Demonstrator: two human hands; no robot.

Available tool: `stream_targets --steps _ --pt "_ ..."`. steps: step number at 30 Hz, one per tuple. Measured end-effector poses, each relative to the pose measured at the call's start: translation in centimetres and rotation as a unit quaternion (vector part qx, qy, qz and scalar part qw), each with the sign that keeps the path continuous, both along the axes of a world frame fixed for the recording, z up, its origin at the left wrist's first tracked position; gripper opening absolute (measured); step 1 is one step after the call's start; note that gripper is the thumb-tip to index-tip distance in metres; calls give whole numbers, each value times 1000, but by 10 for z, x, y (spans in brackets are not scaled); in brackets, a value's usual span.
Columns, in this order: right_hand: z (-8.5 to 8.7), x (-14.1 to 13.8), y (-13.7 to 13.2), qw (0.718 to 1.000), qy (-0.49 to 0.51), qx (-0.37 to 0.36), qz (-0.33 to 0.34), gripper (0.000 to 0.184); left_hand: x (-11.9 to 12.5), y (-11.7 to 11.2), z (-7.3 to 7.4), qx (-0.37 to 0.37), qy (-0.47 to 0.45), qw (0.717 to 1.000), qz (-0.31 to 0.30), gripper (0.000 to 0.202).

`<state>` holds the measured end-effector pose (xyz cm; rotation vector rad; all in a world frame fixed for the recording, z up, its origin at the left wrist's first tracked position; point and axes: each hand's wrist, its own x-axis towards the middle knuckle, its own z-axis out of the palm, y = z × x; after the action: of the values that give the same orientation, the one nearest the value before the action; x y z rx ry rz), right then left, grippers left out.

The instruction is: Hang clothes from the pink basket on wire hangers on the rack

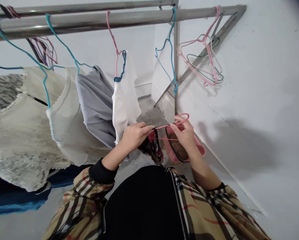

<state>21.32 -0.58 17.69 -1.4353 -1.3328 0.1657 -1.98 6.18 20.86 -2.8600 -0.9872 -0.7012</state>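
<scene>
Low in front of me, a pink wire hanger (164,126) is stretched between my two hands. My right hand (184,133) is closed around it near the hook, which loops up above the fingers. At its other end, my left hand (136,135) pinches the hanger, and a thin dark strap shows at the fingertips. Below hangs a dark garment with red and pink patterning (153,146), partly hidden by my left hand. How far it is threaded onto the hanger, I cannot tell. A white top with a blue neckline (126,96) hangs just beyond my left hand.
Overhead runs a metal rail (89,21) on a stand. A grey garment (97,103) and cream lace tops (27,133) hang at left. A bare blue hanger (171,50) and several pink hangers (209,50) hang at right. A pink basin (199,146) stands on the floor beside the wall.
</scene>
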Motion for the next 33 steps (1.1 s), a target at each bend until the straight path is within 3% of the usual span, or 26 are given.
stream_targets --steps 2,3,4,6,8,9,11,13,16,19,24,31,33 --pt "-13 -9 -7 989 -3 98 -111 23 2 -5 0 -3 -15 999 51 29" --pt "-21 -15 -13 985 -8 126 -117 22 4 -8 1 -8 -22 997 71 29" --pt "-29 -23 -18 988 -15 130 -79 20 5 -11 2 -12 -27 996 86 29" --pt "-49 -42 -25 993 -43 67 82 24 8 -15 5 -16 -36 994 101 30" --pt "-73 -58 -25 970 -70 -42 229 38 10 -18 8 -12 -46 994 97 30" --pt "-87 -63 -22 955 -87 -98 268 46 11 -20 10 -8 -53 994 90 30" --pt "-115 -66 -15 925 -140 -200 292 50 11 -21 12 -3 -69 995 72 31" --pt "-138 -56 -10 896 -197 -272 291 42 8 -20 12 -1 -82 995 62 31" --pt "-155 -24 -16 890 -234 -299 253 29 -7 -12 7 -2 -91 993 72 30" --pt "-151 14 -29 904 -249 -294 187 26 -27 0 -6 -4 -85 993 84 28" --pt "-128 58 -43 924 -302 -218 84 23 -50 13 -31 -19 -86 992 89 28" --pt "-103 73 -38 924 -328 -196 24 21 -52 11 -51 31 -30 995 92 28" --pt "-94 71 -40 928 -317 -190 51 18 -51 11 -55 42 -29 992 116 28"
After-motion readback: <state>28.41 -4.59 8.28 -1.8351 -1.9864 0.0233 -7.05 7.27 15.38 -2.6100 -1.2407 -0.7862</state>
